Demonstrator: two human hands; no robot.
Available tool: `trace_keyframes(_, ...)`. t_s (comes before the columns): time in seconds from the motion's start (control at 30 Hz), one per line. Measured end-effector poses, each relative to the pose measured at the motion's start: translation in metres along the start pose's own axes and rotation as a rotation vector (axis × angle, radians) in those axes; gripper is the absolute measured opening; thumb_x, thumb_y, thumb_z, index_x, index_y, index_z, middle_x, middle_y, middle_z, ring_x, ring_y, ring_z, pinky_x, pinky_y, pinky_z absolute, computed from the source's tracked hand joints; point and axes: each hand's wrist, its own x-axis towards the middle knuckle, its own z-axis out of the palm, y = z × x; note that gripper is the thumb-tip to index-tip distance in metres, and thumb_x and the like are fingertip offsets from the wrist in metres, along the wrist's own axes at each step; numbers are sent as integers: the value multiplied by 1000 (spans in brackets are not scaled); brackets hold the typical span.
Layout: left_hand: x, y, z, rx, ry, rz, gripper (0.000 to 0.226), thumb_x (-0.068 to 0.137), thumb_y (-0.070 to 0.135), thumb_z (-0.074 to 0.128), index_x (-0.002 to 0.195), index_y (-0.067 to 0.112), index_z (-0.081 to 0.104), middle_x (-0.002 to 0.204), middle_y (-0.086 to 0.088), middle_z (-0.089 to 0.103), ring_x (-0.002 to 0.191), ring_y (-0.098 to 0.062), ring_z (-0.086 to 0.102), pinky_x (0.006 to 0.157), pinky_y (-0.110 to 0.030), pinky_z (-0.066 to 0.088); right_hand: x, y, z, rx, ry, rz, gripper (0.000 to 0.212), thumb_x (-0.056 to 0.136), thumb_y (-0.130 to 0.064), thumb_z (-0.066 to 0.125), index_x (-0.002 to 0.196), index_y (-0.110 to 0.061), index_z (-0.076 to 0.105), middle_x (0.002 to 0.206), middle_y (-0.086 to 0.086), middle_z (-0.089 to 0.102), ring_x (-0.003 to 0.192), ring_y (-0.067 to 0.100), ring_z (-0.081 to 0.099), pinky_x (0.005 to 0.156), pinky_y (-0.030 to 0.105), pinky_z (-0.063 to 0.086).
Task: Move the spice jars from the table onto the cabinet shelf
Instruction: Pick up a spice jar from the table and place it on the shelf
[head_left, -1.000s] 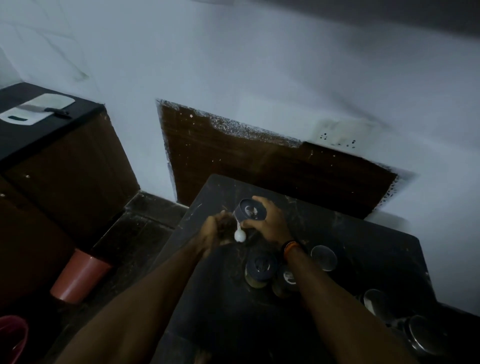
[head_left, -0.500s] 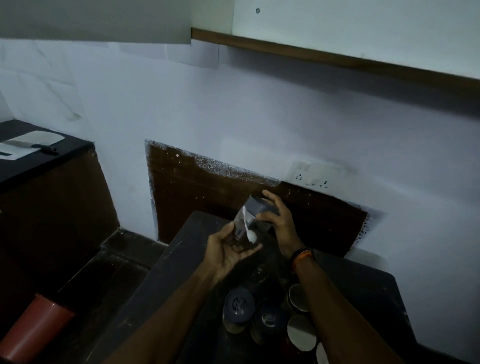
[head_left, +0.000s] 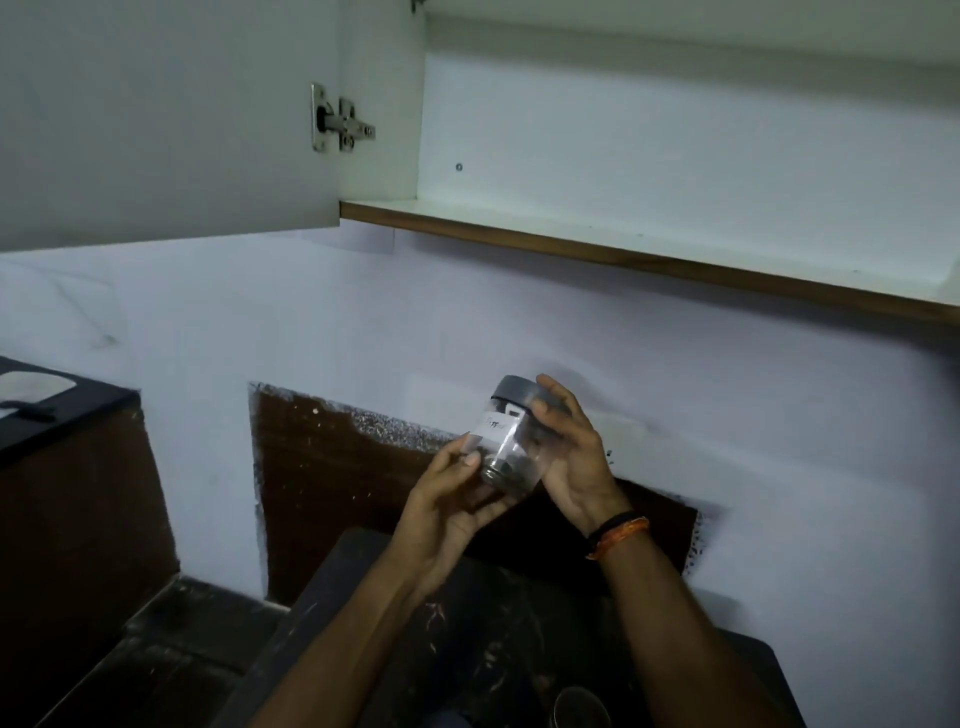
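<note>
Spice jar raised off the table, midway to the open cabinet.

Overhead now, where a second ago only wall and table: cabinet door (head_left: 166, 119) swung open, bare cabinet shelf (head_left: 597, 236) with its wooden front edge well above the hands. Below, dark table (head_left: 493, 623), farther down the view than half a second ago, one more lidded jar (head_left: 581, 707) just showing at the bottom edge. Between them, clear spice jar (head_left: 511, 434), grey lid, tilted, higher than before and off the table. Right hand (head_left: 571, 457) curled round its side near the lid; left hand (head_left: 449, 512) cupping the base, thumb on the wall, possibly only steadying. Likely meaning: pick-up done, lift to the shelf next.
</note>
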Motion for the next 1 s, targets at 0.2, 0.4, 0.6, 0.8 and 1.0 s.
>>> trace_keyframes(0.2,16,28,27,265,-44,133,76,66,8,86,135,21,55,129,-21,63,115,-38,66,90,-51,56,6,-47,27,-97,-113,-64,49,84,-25,73,125,-4,58,123,20,61,116,37,57,104,52,46)
trace_keyframes(0.4,26,56,43,566,-45,223,88,60,24,91,136,46,52,128,-1,63,115,-22,65,88,-40,59,4,-70,38,-243,-93,-84,39,93,-43,60,117,-15,72,123,16,67,126,44,53,108,59,44)
trace_keyframes(0.6,39,79,57,423,-219,97,81,72,16,85,142,40,50,130,-22,62,120,-34,64,97,-43,55,2,-92,48,-190,-147,-62,47,96,-50,54,121,-14,70,122,21,67,107,39,66,86,50,57)
trace_keyframes(0.8,55,99,69,439,-283,126,80,81,7,76,150,28,42,127,-22,66,121,-37,63,104,-50,50,6,-108,66,-178,-167,-114,49,91,-53,58,120,-17,71,121,19,69,105,35,69,84,46,58)
trace_keyframes(1.0,62,109,70,432,-333,90,71,80,8,72,145,23,48,129,-24,63,115,-38,63,98,-49,52,10,-111,73,-240,-134,-159,57,93,-50,57,131,-9,62,128,22,64,109,38,66,91,53,56)
